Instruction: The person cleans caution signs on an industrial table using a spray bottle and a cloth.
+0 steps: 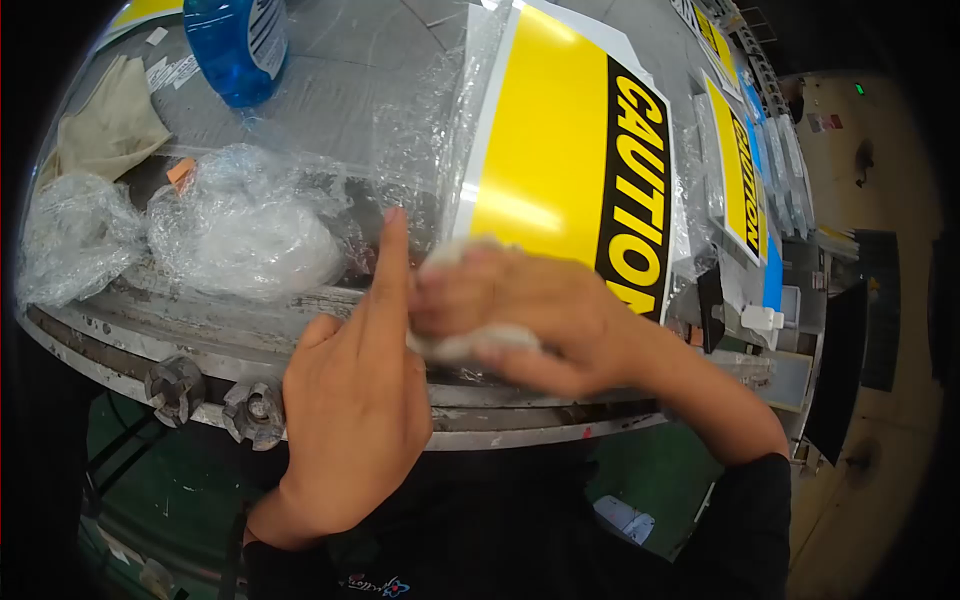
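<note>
A bunched whitish cloth [480, 343] is in my right hand [530, 305], whose closed fingers are smeared by motion. This hand is over the lower edge of a yellow and black CAUTION sign [545, 130] and covers part of it. Just left of the cloth, my left hand [355, 400] has its back to me. Its index finger is stretched out beside the sign's left edge, and the other fingers look bent. I see nothing held in it. Whether the left hand touches the cloth cannot be made out. Clear plastic wrap [400, 150] lies along the sign.
Crumpled plastic wrap [245, 235] sits left of my hands, near a beige cloth [110, 125]. A blue bottle [235, 50] stands further back. More CAUTION signs [740, 170] are stacked at right. Metal knobs [253, 412] project from the table's front edge [520, 437].
</note>
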The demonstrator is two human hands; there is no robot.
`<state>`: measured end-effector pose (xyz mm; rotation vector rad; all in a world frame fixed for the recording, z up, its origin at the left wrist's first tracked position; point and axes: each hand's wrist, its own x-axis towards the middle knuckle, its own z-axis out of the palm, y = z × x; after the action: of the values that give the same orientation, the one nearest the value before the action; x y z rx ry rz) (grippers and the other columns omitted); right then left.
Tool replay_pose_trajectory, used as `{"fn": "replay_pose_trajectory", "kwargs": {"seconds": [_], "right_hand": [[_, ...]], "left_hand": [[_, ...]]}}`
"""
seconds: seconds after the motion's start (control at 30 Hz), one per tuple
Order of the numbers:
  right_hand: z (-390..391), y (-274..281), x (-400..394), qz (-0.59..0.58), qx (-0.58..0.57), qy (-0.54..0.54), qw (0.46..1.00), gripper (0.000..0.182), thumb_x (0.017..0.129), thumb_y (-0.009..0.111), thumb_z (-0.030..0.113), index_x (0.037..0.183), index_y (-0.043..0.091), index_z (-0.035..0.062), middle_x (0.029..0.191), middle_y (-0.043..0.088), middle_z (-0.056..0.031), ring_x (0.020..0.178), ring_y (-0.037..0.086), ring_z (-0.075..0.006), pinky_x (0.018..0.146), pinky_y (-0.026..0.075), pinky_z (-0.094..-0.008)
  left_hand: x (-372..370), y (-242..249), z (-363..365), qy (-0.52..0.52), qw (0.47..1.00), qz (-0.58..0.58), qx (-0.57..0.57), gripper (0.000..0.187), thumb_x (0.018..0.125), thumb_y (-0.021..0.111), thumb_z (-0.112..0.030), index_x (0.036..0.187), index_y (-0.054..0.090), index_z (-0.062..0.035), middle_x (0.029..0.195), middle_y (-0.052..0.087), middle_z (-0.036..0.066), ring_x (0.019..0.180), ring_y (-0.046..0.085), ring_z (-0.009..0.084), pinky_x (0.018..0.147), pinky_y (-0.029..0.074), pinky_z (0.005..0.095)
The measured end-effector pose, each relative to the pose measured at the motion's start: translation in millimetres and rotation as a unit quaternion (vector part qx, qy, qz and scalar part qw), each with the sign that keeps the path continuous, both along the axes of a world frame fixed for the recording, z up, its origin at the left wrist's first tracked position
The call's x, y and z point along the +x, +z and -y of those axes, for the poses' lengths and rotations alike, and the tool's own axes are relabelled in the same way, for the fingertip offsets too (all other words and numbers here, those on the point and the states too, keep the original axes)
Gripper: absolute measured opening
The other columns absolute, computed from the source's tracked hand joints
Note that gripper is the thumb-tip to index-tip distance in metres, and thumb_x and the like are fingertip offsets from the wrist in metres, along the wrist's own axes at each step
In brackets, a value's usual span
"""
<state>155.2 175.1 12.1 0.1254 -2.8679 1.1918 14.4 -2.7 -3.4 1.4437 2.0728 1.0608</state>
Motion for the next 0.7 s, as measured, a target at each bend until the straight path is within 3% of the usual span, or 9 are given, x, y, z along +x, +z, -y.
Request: {"fn": "replay_pose_trajectory", "kwargs": {"seconds": [0.13, 0.2, 0.3, 0.33, 0.37, 0.47, 0.63, 0.67, 0.7], "right_hand": [[10, 7, 12, 0.026, -0.038, -0.060, 0.997, 0.038, 0.097, 0.065, 0.013, 0.135, 0.066, 0.0077, 0.142, 0.063, -0.0094, 0.138, 0.055, -0.0289, 0.122, 0.034, -0.0511], [11, 9, 27, 0.025, -0.009, -0.068, 0.997, 0.040, 0.095, 0.067, 0.012, 0.134, 0.065, 0.0069, 0.143, 0.062, -0.0089, 0.138, 0.054, -0.0281, 0.122, 0.034, -0.0518], [6, 10, 45, 0.022, 0.008, -0.073, 0.997, 0.043, 0.092, 0.073, 0.015, 0.133, 0.066, 0.0065, 0.142, 0.063, -0.0100, 0.136, 0.056, -0.0302, 0.119, 0.037, -0.0513], [6, 14, 49, 0.025, 0.008, -0.073, 0.997, 0.043, 0.091, 0.075, 0.017, 0.132, 0.066, 0.0063, 0.141, 0.063, -0.0105, 0.135, 0.056, -0.0313, 0.118, 0.039, -0.0509], [3, 17, 50, 0.029, 0.007, -0.070, 0.997, 0.043, 0.091, 0.076, 0.019, 0.131, 0.066, 0.0060, 0.140, 0.064, -0.0110, 0.135, 0.057, -0.0324, 0.116, 0.040, -0.0504], [-12, 25, 41, 0.038, 0.014, -0.067, 0.997, 0.041, 0.087, 0.080, 0.026, 0.121, 0.068, 0.0066, 0.121, 0.067, -0.0108, 0.112, 0.062, -0.0334, 0.097, 0.045, -0.0425], [0, 15, -2, 0.043, 0.069, -0.081, 0.993, 0.028, 0.082, 0.083, 0.028, 0.097, 0.068, 0.0109, 0.093, 0.063, -0.0070, 0.087, 0.059, -0.0294, 0.078, 0.042, -0.0394], [0, 6, -10, 0.002, 0.065, -0.088, 0.994, 0.028, 0.078, 0.084, 0.027, 0.088, 0.063, 0.0125, 0.081, 0.056, -0.0053, 0.079, 0.055, -0.0267, 0.073, 0.039, -0.0392], [-3, 4, -17, 0.004, 0.069, -0.100, 0.993, 0.028, 0.077, 0.084, 0.026, 0.087, 0.061, 0.0126, 0.080, 0.056, -0.0049, 0.079, 0.055, -0.0266, 0.074, 0.039, -0.0389]], "left_hand": [[1, -3, 0, 0.001, 0.999, -0.010, 0.030, 0.075, 0.082, 0.047, 0.010, 0.156, 0.040, 0.0000, 0.116, 0.071, 0.016, 0.086, 0.066, 0.0373, 0.083, 0.049, 0.0430], [-3, -1, 0, -0.026, 0.999, -0.023, 0.022, 0.070, 0.080, 0.055, 0.005, 0.149, 0.044, 0.0093, 0.115, 0.068, 0.020, 0.091, 0.069, 0.0301, 0.074, 0.045, 0.0392], [-1, 2, -1, -0.023, 1.000, -0.004, 0.013, 0.064, 0.087, 0.049, 0.008, 0.151, 0.047, 0.0001, 0.117, 0.070, 0.019, 0.094, 0.067, 0.0370, 0.082, 0.048, 0.0425], [-4, 0, -2, -0.044, 0.998, -0.044, 0.007, 0.058, 0.087, 0.060, -0.003, 0.143, 0.053, 0.0048, 0.115, 0.067, 0.017, 0.089, 0.067, 0.0280, 0.075, 0.045, 0.0374], [-6, 1, -2, -0.053, 0.997, -0.056, 0.009, 0.057, 0.087, 0.062, -0.006, 0.142, 0.054, 0.0047, 0.115, 0.067, 0.016, 0.089, 0.067, 0.0273, 0.075, 0.045, 0.0369], [-7, 0, -1, -0.068, 0.995, -0.070, 0.007, 0.053, 0.089, 0.071, -0.017, 0.136, 0.059, 0.0035, 0.119, 0.064, 0.014, 0.091, 0.067, 0.0236, 0.075, 0.044, 0.0348], [-9, -3, -1, -0.060, 0.997, -0.041, 0.016, 0.057, 0.082, 0.075, -0.013, 0.136, 0.061, 0.0003, 0.118, 0.067, 0.013, 0.091, 0.068, 0.0260, 0.072, 0.044, 0.0357], [-10, -4, -1, -0.064, 0.997, -0.042, 0.016, 0.057, 0.082, 0.074, -0.012, 0.136, 0.061, 0.0007, 0.118, 0.067, 0.013, 0.091, 0.068, 0.0259, 0.072, 0.044, 0.0356], [-10, -5, 0, -0.067, 0.997, -0.043, 0.015, 0.058, 0.082, 0.074, -0.011, 0.137, 0.060, 0.0010, 0.118, 0.067, 0.013, 0.091, 0.068, 0.0258, 0.072, 0.044, 0.0356]]}}
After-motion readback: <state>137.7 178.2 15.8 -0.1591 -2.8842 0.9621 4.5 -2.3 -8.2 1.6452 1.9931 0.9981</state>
